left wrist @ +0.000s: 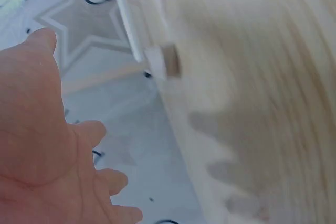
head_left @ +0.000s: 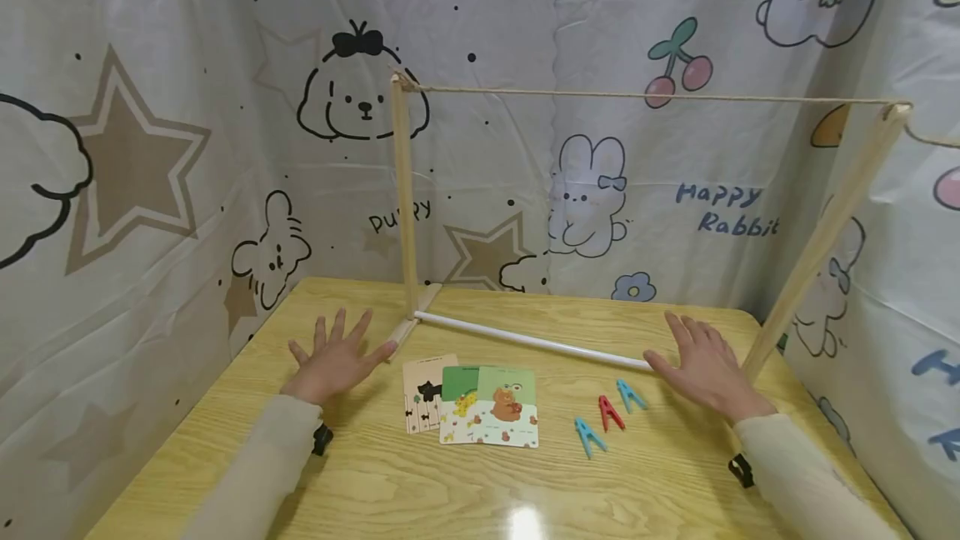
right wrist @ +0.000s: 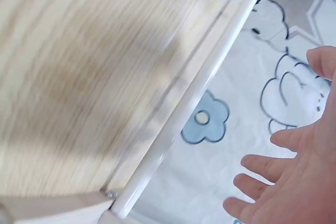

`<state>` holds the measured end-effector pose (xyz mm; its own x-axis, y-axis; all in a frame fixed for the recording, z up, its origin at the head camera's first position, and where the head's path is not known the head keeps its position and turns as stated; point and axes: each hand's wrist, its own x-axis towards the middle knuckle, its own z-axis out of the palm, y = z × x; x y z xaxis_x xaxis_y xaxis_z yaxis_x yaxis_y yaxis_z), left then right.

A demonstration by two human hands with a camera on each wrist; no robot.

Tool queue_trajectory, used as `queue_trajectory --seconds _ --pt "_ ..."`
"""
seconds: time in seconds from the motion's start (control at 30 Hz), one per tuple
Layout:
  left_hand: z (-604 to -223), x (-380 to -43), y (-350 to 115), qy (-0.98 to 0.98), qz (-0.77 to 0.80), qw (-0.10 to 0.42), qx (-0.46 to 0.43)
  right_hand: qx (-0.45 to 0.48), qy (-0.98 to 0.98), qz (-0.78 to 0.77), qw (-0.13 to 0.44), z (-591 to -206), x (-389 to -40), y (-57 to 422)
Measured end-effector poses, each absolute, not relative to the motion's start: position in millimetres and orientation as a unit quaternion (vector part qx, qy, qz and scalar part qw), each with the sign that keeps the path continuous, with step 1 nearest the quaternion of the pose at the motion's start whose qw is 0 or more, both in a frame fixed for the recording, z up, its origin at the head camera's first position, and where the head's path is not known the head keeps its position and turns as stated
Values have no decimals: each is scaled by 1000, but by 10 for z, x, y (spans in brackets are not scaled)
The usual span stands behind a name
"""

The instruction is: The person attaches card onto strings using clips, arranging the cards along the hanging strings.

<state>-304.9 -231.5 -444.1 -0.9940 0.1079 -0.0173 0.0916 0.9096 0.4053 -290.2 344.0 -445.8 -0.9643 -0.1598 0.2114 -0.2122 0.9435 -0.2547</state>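
My left hand [head_left: 337,361] is spread with straight fingers over the left of the table, left of three overlapping picture cards; it holds nothing. These are a beige card with a black cat [head_left: 422,415], a partly covered green-and-white card [head_left: 456,426] and a bear card [head_left: 507,432] on top. At the right, my right hand [head_left: 701,365] is also spread and holds nothing, near the right end of a white rod [head_left: 525,338]. Between the hands lie a red clothespin [head_left: 609,412] and two blue clothespins, one nearer [head_left: 589,437] and one farther [head_left: 631,395].
A wooden frame stands on the table [head_left: 375,490], with a left post [head_left: 405,207], a right post [head_left: 825,240] and a string [head_left: 615,94] tied between their tops. The white rod joins the posts low down. A printed curtain [head_left: 480,173] hangs behind and on both sides.
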Motion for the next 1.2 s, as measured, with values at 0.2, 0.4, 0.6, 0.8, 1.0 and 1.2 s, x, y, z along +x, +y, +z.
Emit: queue_trajectory --seconds 0.2,0.4,0.6,0.8,1.0,1.2 --pt "-4380 -2996 -2049 973 216 -7 85 111 -973 174 105 -4457 -2768 3307" --pt "-4346 -2985 -1808 964 224 -46 134 121 -968 199 90 -4478 -2656 3211" --pt "-4396 -3012 -1594 952 250 -43 173 120 -967 213 65 -4525 -2593 3138" --pt "-4487 -3044 -1383 936 291 -18 197 129 -962 233 59 -4588 -2565 3098" --pt "-4576 -3062 -1216 922 319 4 218 135 -962 230 60 -4628 -2556 3082" --pt "-4650 -3069 -1121 918 324 26 228 133 -962 232 47 -4692 -2579 3086"
